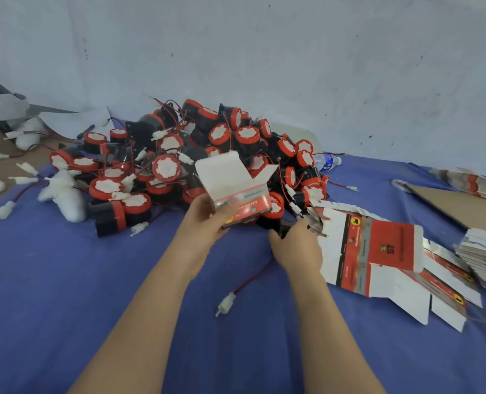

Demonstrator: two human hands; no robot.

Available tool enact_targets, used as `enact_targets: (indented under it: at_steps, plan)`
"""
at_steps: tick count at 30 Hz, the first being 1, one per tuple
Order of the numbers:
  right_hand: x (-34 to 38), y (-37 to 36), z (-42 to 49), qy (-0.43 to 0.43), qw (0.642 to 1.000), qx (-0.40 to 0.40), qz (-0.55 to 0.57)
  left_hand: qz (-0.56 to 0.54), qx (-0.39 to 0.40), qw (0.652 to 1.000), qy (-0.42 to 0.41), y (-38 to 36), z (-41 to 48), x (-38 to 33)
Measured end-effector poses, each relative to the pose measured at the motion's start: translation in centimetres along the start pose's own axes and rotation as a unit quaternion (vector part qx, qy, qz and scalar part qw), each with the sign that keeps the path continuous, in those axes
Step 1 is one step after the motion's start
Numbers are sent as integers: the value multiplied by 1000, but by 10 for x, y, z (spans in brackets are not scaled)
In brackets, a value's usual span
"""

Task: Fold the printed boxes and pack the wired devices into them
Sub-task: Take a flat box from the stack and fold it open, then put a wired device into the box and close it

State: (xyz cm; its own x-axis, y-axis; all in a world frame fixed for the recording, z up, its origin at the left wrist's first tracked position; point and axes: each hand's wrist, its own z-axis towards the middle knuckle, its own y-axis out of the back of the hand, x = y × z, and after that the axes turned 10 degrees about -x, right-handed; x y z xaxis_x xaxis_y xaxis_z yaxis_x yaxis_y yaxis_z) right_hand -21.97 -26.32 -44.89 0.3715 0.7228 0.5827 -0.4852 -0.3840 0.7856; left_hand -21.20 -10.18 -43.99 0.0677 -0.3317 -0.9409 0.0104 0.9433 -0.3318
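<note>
My left hand (pixel 204 220) holds a folded printed box (pixel 233 184) upright, its white top flaps standing open. Just right of it, my right hand (pixel 295 245) closes on a black wired device (pixel 281 227) at the near edge of the pile. That device's red wire (pixel 250 281) trails toward me and ends in a white plug (pixel 224 305) on the cloth. Behind both hands lies a big heap of black and red wired devices (pixel 173 155) with white faces. Flat unfolded printed boxes (pixel 378 257) lie spread to the right of my right hand.
A blue cloth (pixel 65 294) covers the table. A stack of flat boxes (pixel 483 254) sits at the far right, beside a brown cardboard sheet (pixel 457 206). A water bottle (pixel 327 161) lies behind the heap. White foam pieces (pixel 62 194) and loose plugs lie left.
</note>
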Motion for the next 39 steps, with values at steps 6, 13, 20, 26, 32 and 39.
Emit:
enact_targets:
  at_steps: [6, 13, 20, 26, 32, 39]
  plan:
    - [6, 44, 5, 94, 893, -278, 341, 305, 62, 949, -59, 17, 4, 14]
    - [31, 39, -15, 318, 898, -253, 166, 467, 81, 877, -85, 19, 9, 25]
    - [17, -1, -26, 292, 950, 72, 84, 385, 76, 915, -94, 20, 9, 25]
    - [19, -7, -32, 227, 972, 7, 68, 352, 86, 932, -28, 16, 11, 25]
    - [19, -2, -29, 268, 958, -42, -96, 255, -20, 967, 22, 1, 9, 25]
    - [14, 2, -25, 280, 958, 37, -54, 340, -126, 931, -47, -12, 0, 36]
